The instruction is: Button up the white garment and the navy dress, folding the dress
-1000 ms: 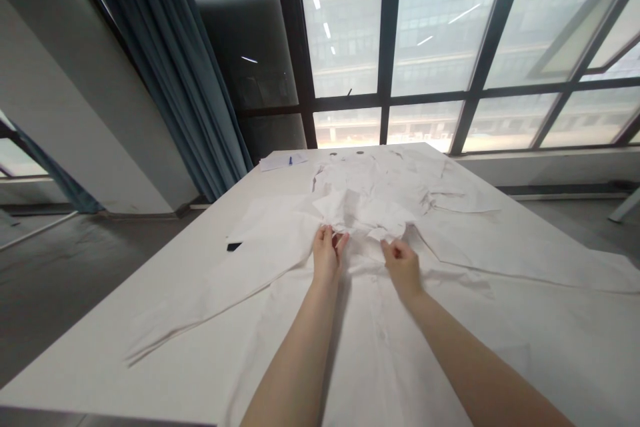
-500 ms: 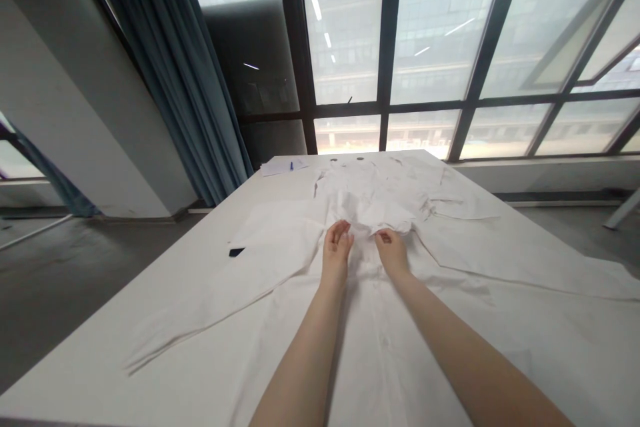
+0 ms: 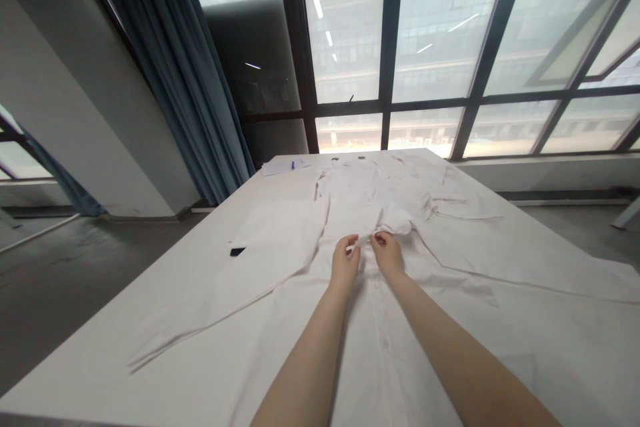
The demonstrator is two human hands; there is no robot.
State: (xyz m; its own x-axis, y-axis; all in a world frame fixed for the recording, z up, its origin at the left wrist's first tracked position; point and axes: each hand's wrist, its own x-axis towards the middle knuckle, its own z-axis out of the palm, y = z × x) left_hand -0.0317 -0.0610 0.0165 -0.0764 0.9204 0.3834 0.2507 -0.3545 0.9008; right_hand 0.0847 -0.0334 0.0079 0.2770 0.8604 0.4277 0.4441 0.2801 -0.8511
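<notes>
A long-sleeved white coat with a buttoned front lies spread over the table, its sleeves running out to both sides. My right hand is closed in a pinch on the coat's cloth near the neck end of the front. Just to the left, my left hand has its thumb and forefinger apart, close to the same front edge. Nothing shows between the left fingers. Raised, crumpled cloth stands behind my right hand. Any button at the fingertips is too small to make out.
Another crumpled white garment lies farther back on the white table. At the far left corner are papers with a blue pen. A small black object is partly under the left sleeve. Windows and a blue curtain stand beyond.
The raised cloth between my hands has dropped flat on the left side. My left hand has come slightly nearer and to the right, and my right hand has shifted a little left.
</notes>
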